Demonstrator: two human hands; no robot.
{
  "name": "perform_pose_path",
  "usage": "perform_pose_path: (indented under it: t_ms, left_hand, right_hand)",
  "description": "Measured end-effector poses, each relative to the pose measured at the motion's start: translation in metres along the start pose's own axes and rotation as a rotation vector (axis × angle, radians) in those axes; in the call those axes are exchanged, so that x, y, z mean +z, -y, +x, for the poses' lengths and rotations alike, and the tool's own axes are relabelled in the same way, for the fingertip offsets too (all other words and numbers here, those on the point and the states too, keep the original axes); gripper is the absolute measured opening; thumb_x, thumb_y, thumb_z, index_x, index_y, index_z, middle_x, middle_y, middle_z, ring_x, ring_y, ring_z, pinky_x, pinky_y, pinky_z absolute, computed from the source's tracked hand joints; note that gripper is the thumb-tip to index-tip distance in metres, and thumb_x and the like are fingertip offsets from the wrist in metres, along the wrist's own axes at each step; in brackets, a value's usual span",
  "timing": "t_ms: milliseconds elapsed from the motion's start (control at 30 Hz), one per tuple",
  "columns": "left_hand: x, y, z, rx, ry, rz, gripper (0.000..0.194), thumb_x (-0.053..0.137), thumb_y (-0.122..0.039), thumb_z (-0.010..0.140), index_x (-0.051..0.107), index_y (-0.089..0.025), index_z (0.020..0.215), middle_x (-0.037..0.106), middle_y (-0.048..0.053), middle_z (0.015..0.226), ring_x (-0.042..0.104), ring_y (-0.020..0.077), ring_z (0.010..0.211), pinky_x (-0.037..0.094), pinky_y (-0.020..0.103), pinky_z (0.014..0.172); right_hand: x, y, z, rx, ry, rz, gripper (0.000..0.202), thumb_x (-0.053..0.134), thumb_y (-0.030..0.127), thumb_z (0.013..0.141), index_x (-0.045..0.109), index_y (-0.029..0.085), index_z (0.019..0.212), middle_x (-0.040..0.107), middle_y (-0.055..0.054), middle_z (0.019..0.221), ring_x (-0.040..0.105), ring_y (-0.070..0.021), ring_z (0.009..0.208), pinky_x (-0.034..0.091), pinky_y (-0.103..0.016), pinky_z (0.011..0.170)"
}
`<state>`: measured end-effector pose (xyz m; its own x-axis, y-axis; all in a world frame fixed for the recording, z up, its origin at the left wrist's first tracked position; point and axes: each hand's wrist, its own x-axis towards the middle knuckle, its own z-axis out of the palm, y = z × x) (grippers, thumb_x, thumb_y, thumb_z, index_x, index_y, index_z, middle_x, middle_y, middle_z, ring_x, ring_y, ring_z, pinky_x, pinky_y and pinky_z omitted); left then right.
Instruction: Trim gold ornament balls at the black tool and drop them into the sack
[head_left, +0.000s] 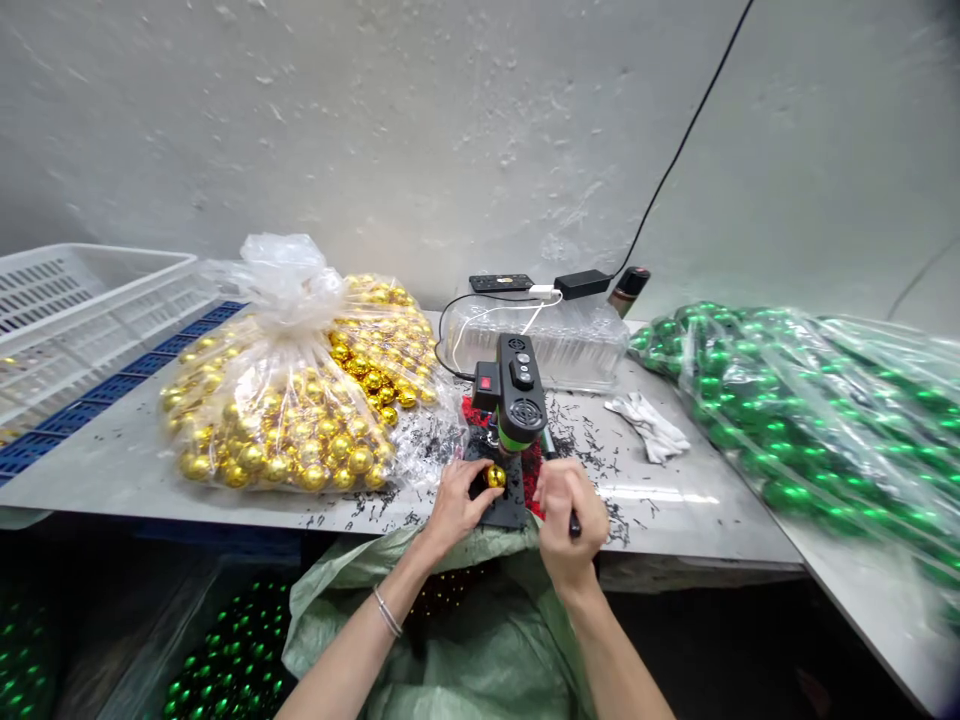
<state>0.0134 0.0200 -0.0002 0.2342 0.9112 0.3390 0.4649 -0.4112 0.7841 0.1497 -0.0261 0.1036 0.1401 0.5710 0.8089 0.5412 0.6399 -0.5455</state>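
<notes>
Between the thumb and fingers of my left hand (pixel 459 495) is a small shiny gold ball (pixel 496 477), held over the dark base plate (pixel 504 512) of a small press. The black press head (pixel 520 395) with its green lower ring sits right above the ball. My right hand (pixel 571 512) is wrapped round the press's lever handle (pixel 575 524), whose black end sticks out below the fist. Under and around the base lies a red mat (pixel 531 470), partly covered by the press. A green woven sack (pixel 450 640) hangs open below my hands at the table edge.
A clear bag of gold balls (pixel 285 430) stands on the left, beside a white crate (pixel 97 310). Bags of green balls (pixel 810 410) lie on the right. White gloves (pixel 649 428), a clear plastic box (pixel 585 345) and black scraps lie on the table.
</notes>
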Motion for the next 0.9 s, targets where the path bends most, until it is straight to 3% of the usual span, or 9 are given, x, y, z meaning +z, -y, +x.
perform_pose_path:
  t_ms: [133, 233, 333, 400, 533, 633, 767, 833, 900]
  left_hand:
    - [-0.015, -0.004, -0.028, 0.115, 0.045, 0.042, 0.037, 0.064, -0.028, 0.085, 0.058, -0.019, 0.120, 0.064, 0.014, 0.123, 0.058, 0.0301, 0.116, 0.045, 0.050, 0.102]
    - [-0.039, 0.001, -0.027, 0.146, 0.073, 0.089, 0.047, 0.063, -0.036, 0.086, 0.052, -0.019, 0.129, 0.052, 0.016, 0.141, 0.051, 0.0313, 0.128, 0.044, 0.049, 0.105]
    - [-0.066, 0.015, 0.014, 0.061, -0.001, 0.257, 0.031, 0.049, -0.031, 0.094, 0.057, -0.018, 0.121, 0.058, 0.015, 0.133, 0.054, 0.0294, 0.124, 0.045, 0.048, 0.103]
    - [-0.081, 0.026, 0.053, -0.134, -0.059, 0.514, 0.027, 0.044, -0.019, 0.094, 0.061, -0.014, 0.114, 0.062, 0.018, 0.124, 0.056, 0.0301, 0.119, 0.044, 0.047, 0.102]
    - [-0.094, 0.040, 0.111, -0.358, -0.008, 0.764, 0.031, 0.044, -0.009, 0.089, 0.060, -0.008, 0.116, 0.061, 0.023, 0.118, 0.058, 0.0337, 0.114, 0.045, 0.046, 0.096]
    - [-0.094, 0.044, 0.124, -0.359, 0.030, 0.729, 0.031, 0.044, -0.004, 0.087, 0.063, -0.007, 0.111, 0.064, 0.023, 0.109, 0.061, 0.0333, 0.108, 0.046, 0.044, 0.093]
    - [-0.097, 0.040, 0.113, -0.359, 0.047, 0.671, 0.028, 0.051, -0.010, 0.088, 0.062, -0.010, 0.113, 0.067, 0.020, 0.109, 0.064, 0.0322, 0.104, 0.048, 0.042, 0.090]
    - [-0.096, 0.034, 0.101, -0.360, 0.026, 0.455, 0.031, 0.060, -0.021, 0.087, 0.060, -0.013, 0.117, 0.069, 0.015, 0.107, 0.066, 0.0290, 0.100, 0.050, 0.040, 0.087]
    - [-0.091, 0.027, 0.084, -0.378, -0.009, 0.010, 0.039, 0.068, -0.032, 0.083, 0.060, -0.016, 0.117, 0.071, 0.010, 0.104, 0.067, 0.0252, 0.097, 0.051, 0.037, 0.087]
  right_hand:
    - [-0.006, 0.016, 0.019, 0.059, 0.037, 0.026, 0.029, 0.044, 0.007, 0.093, 0.043, 0.020, 0.067, 0.049, 0.001, 0.070, 0.049, -0.0111, 0.064, 0.039, -0.026, 0.060]
    - [-0.004, 0.012, 0.011, 0.024, 0.031, 0.023, 0.028, 0.043, 0.005, 0.092, 0.044, 0.020, 0.069, 0.048, 0.001, 0.069, 0.048, -0.0108, 0.063, 0.037, -0.026, 0.059]
    - [0.000, 0.005, 0.000, -0.002, 0.006, 0.022, 0.028, 0.043, 0.003, 0.091, 0.044, 0.020, 0.069, 0.047, 0.001, 0.070, 0.047, -0.0111, 0.063, 0.037, -0.027, 0.058]
    - [0.001, 0.003, -0.004, -0.014, 0.000, 0.018, 0.028, 0.043, 0.002, 0.091, 0.044, 0.020, 0.069, 0.047, 0.001, 0.070, 0.047, -0.0112, 0.064, 0.037, -0.027, 0.058]
    - [0.001, 0.003, -0.003, -0.026, 0.022, -0.004, 0.027, 0.042, 0.002, 0.091, 0.044, 0.020, 0.070, 0.048, 0.001, 0.071, 0.046, -0.0105, 0.062, 0.037, -0.026, 0.056]
    - [0.001, 0.002, -0.005, -0.036, 0.017, -0.021, 0.027, 0.042, 0.003, 0.091, 0.044, 0.020, 0.070, 0.049, 0.000, 0.071, 0.048, -0.0113, 0.062, 0.038, -0.026, 0.056]
    - [0.001, 0.000, -0.007, -0.033, 0.016, -0.008, 0.027, 0.042, 0.005, 0.092, 0.044, 0.021, 0.069, 0.049, 0.000, 0.071, 0.049, -0.0117, 0.063, 0.038, -0.027, 0.057]
    - [0.001, 0.001, -0.006, -0.015, 0.018, 0.011, 0.027, 0.042, 0.006, 0.092, 0.044, 0.020, 0.069, 0.048, 0.001, 0.071, 0.048, -0.0115, 0.063, 0.037, -0.027, 0.056]
    - [0.001, 0.004, -0.002, 0.019, 0.012, 0.033, 0.028, 0.042, 0.007, 0.093, 0.044, 0.020, 0.068, 0.048, 0.001, 0.070, 0.048, -0.0116, 0.062, 0.037, -0.027, 0.057]
